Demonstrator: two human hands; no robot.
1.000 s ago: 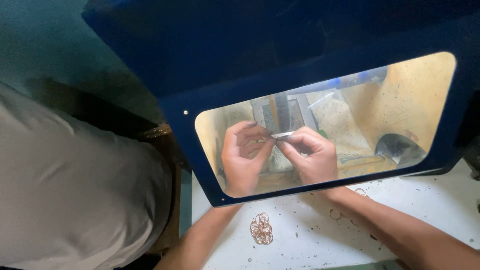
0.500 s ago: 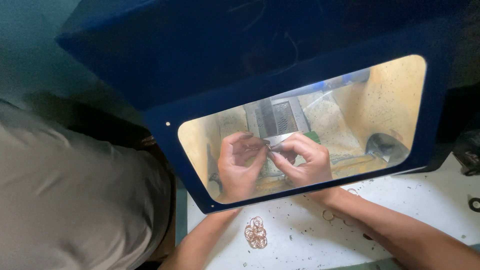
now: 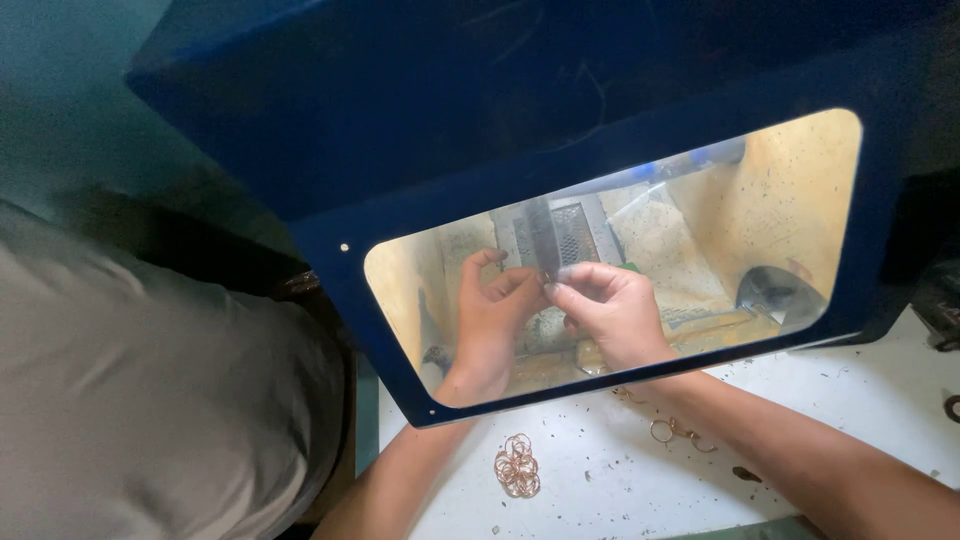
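Seen through the clear window [image 3: 800,190] of a dark blue cabinet [image 3: 420,130]: both hands inside, close together near the middle of the pane. Left hand [image 3: 490,320] raised with fingers curled, thumb and fingertips closing toward the right. Right hand [image 3: 612,312] pinched narrowly on a small pale, silvery piece [image 3: 562,273], held at the fingertips where the two hands met (too small and too blurred by the pane to say more about its shape). Left fingertips at that same spot, though touching the piece or only just beside it, cannot tell.

Directly at 12 o'clock from the piece, a grey perforated metal grille [image 3: 565,232] upright against the back of the chamber, with a dark narrow bar standing in front of it. At 3 o'clock from the hands, a round metal fitting [image 3: 775,292] low by the sandy-yellow inner wall.

Outside the cabinet, on the white speckled table [image 3: 860,400]: a heap of thin copper-coloured rings [image 3: 517,467] at 6 o'clock from the hands, between the two forearms, and a few loose rings [image 3: 672,431] at 5 o'clock, just beside the right forearm.
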